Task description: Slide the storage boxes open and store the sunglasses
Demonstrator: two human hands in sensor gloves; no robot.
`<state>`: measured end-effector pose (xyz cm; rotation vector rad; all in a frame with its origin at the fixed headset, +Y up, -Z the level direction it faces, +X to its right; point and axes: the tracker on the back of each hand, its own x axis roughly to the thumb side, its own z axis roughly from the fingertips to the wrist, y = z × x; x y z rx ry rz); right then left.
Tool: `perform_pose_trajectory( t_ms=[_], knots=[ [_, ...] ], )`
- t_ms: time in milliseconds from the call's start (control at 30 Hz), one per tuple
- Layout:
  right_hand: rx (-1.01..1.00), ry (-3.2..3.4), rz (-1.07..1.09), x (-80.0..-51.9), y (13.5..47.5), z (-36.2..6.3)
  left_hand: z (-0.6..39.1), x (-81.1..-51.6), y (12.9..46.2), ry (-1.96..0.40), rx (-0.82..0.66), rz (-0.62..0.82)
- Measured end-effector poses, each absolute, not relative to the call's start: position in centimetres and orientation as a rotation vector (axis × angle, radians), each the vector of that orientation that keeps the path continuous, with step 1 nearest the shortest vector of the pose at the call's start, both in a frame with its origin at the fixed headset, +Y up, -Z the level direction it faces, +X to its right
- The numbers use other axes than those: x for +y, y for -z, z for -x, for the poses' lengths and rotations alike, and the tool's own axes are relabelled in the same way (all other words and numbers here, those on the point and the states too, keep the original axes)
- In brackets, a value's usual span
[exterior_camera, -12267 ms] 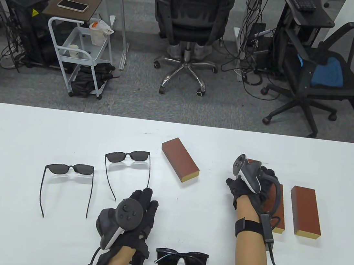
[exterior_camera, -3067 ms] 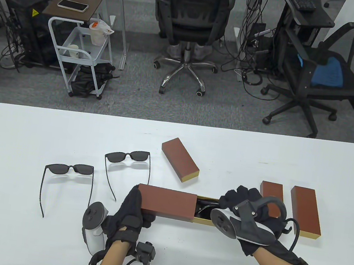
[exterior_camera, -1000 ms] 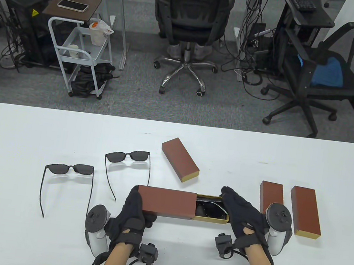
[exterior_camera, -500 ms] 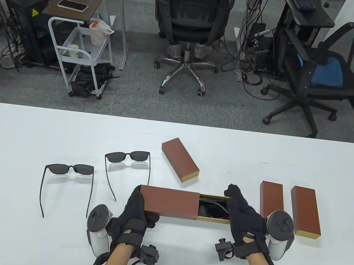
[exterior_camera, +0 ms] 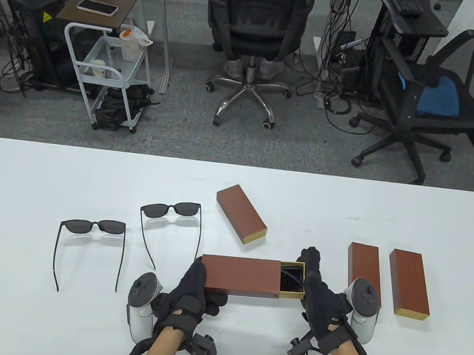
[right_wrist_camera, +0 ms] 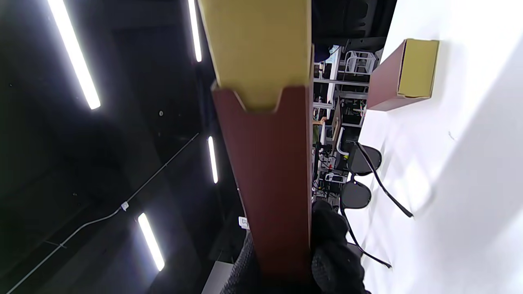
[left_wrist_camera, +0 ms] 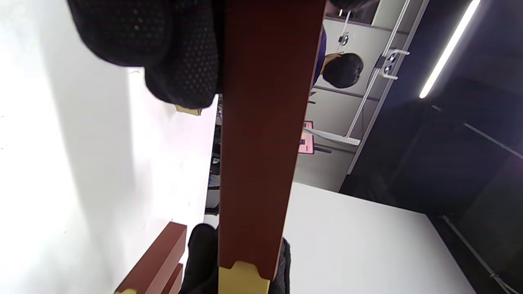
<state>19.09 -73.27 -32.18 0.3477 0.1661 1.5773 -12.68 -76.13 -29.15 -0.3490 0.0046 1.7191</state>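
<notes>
A brown storage box sleeve [exterior_camera: 241, 274] lies near the table's front edge, with its gold inner tray [exterior_camera: 291, 293] partly out on the right. Dark sunglasses [exterior_camera: 291, 278] lie in the tray. My left hand [exterior_camera: 205, 284] grips the sleeve's left end. My right hand [exterior_camera: 308, 278] holds the tray's right end. The left wrist view shows the sleeve [left_wrist_camera: 261, 143] under my fingers [left_wrist_camera: 163, 53]. The right wrist view shows the tray [right_wrist_camera: 261, 49] in the sleeve [right_wrist_camera: 273, 183]. Two open sunglasses [exterior_camera: 93, 226] [exterior_camera: 172, 208] lie to the left.
Three closed brown boxes lie on the white table [exterior_camera: 20, 201]: one behind the open box [exterior_camera: 241, 214], two at the right [exterior_camera: 364, 268] [exterior_camera: 410, 282]. Office chairs and a cart stand beyond the far edge.
My left hand has pushed the sleeve to the right over the tray, so less of the tray and sunglasses shows. My right hand stays at the tray's end.
</notes>
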Motion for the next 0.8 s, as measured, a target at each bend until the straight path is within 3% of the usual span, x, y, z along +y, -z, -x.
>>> perform_pose_trajectory(
  t_ms=[267, 600, 800],
  knots=[
    [0.237, -1.604, -0.39, -73.5, 32.0, -18.5, 11.5, -76.1, 29.3, -1.63, -0.075, 0.449],
    [0.245, -1.633, -0.398, -73.6, 32.0, -18.2, 11.0, -76.1, 29.2, -1.617, -0.097, 0.471],
    [0.08, -1.758, -0.424, -72.8, 31.9, -18.4, 12.2, -75.9, 29.7, -1.596, -0.084, 0.406]
  ],
)
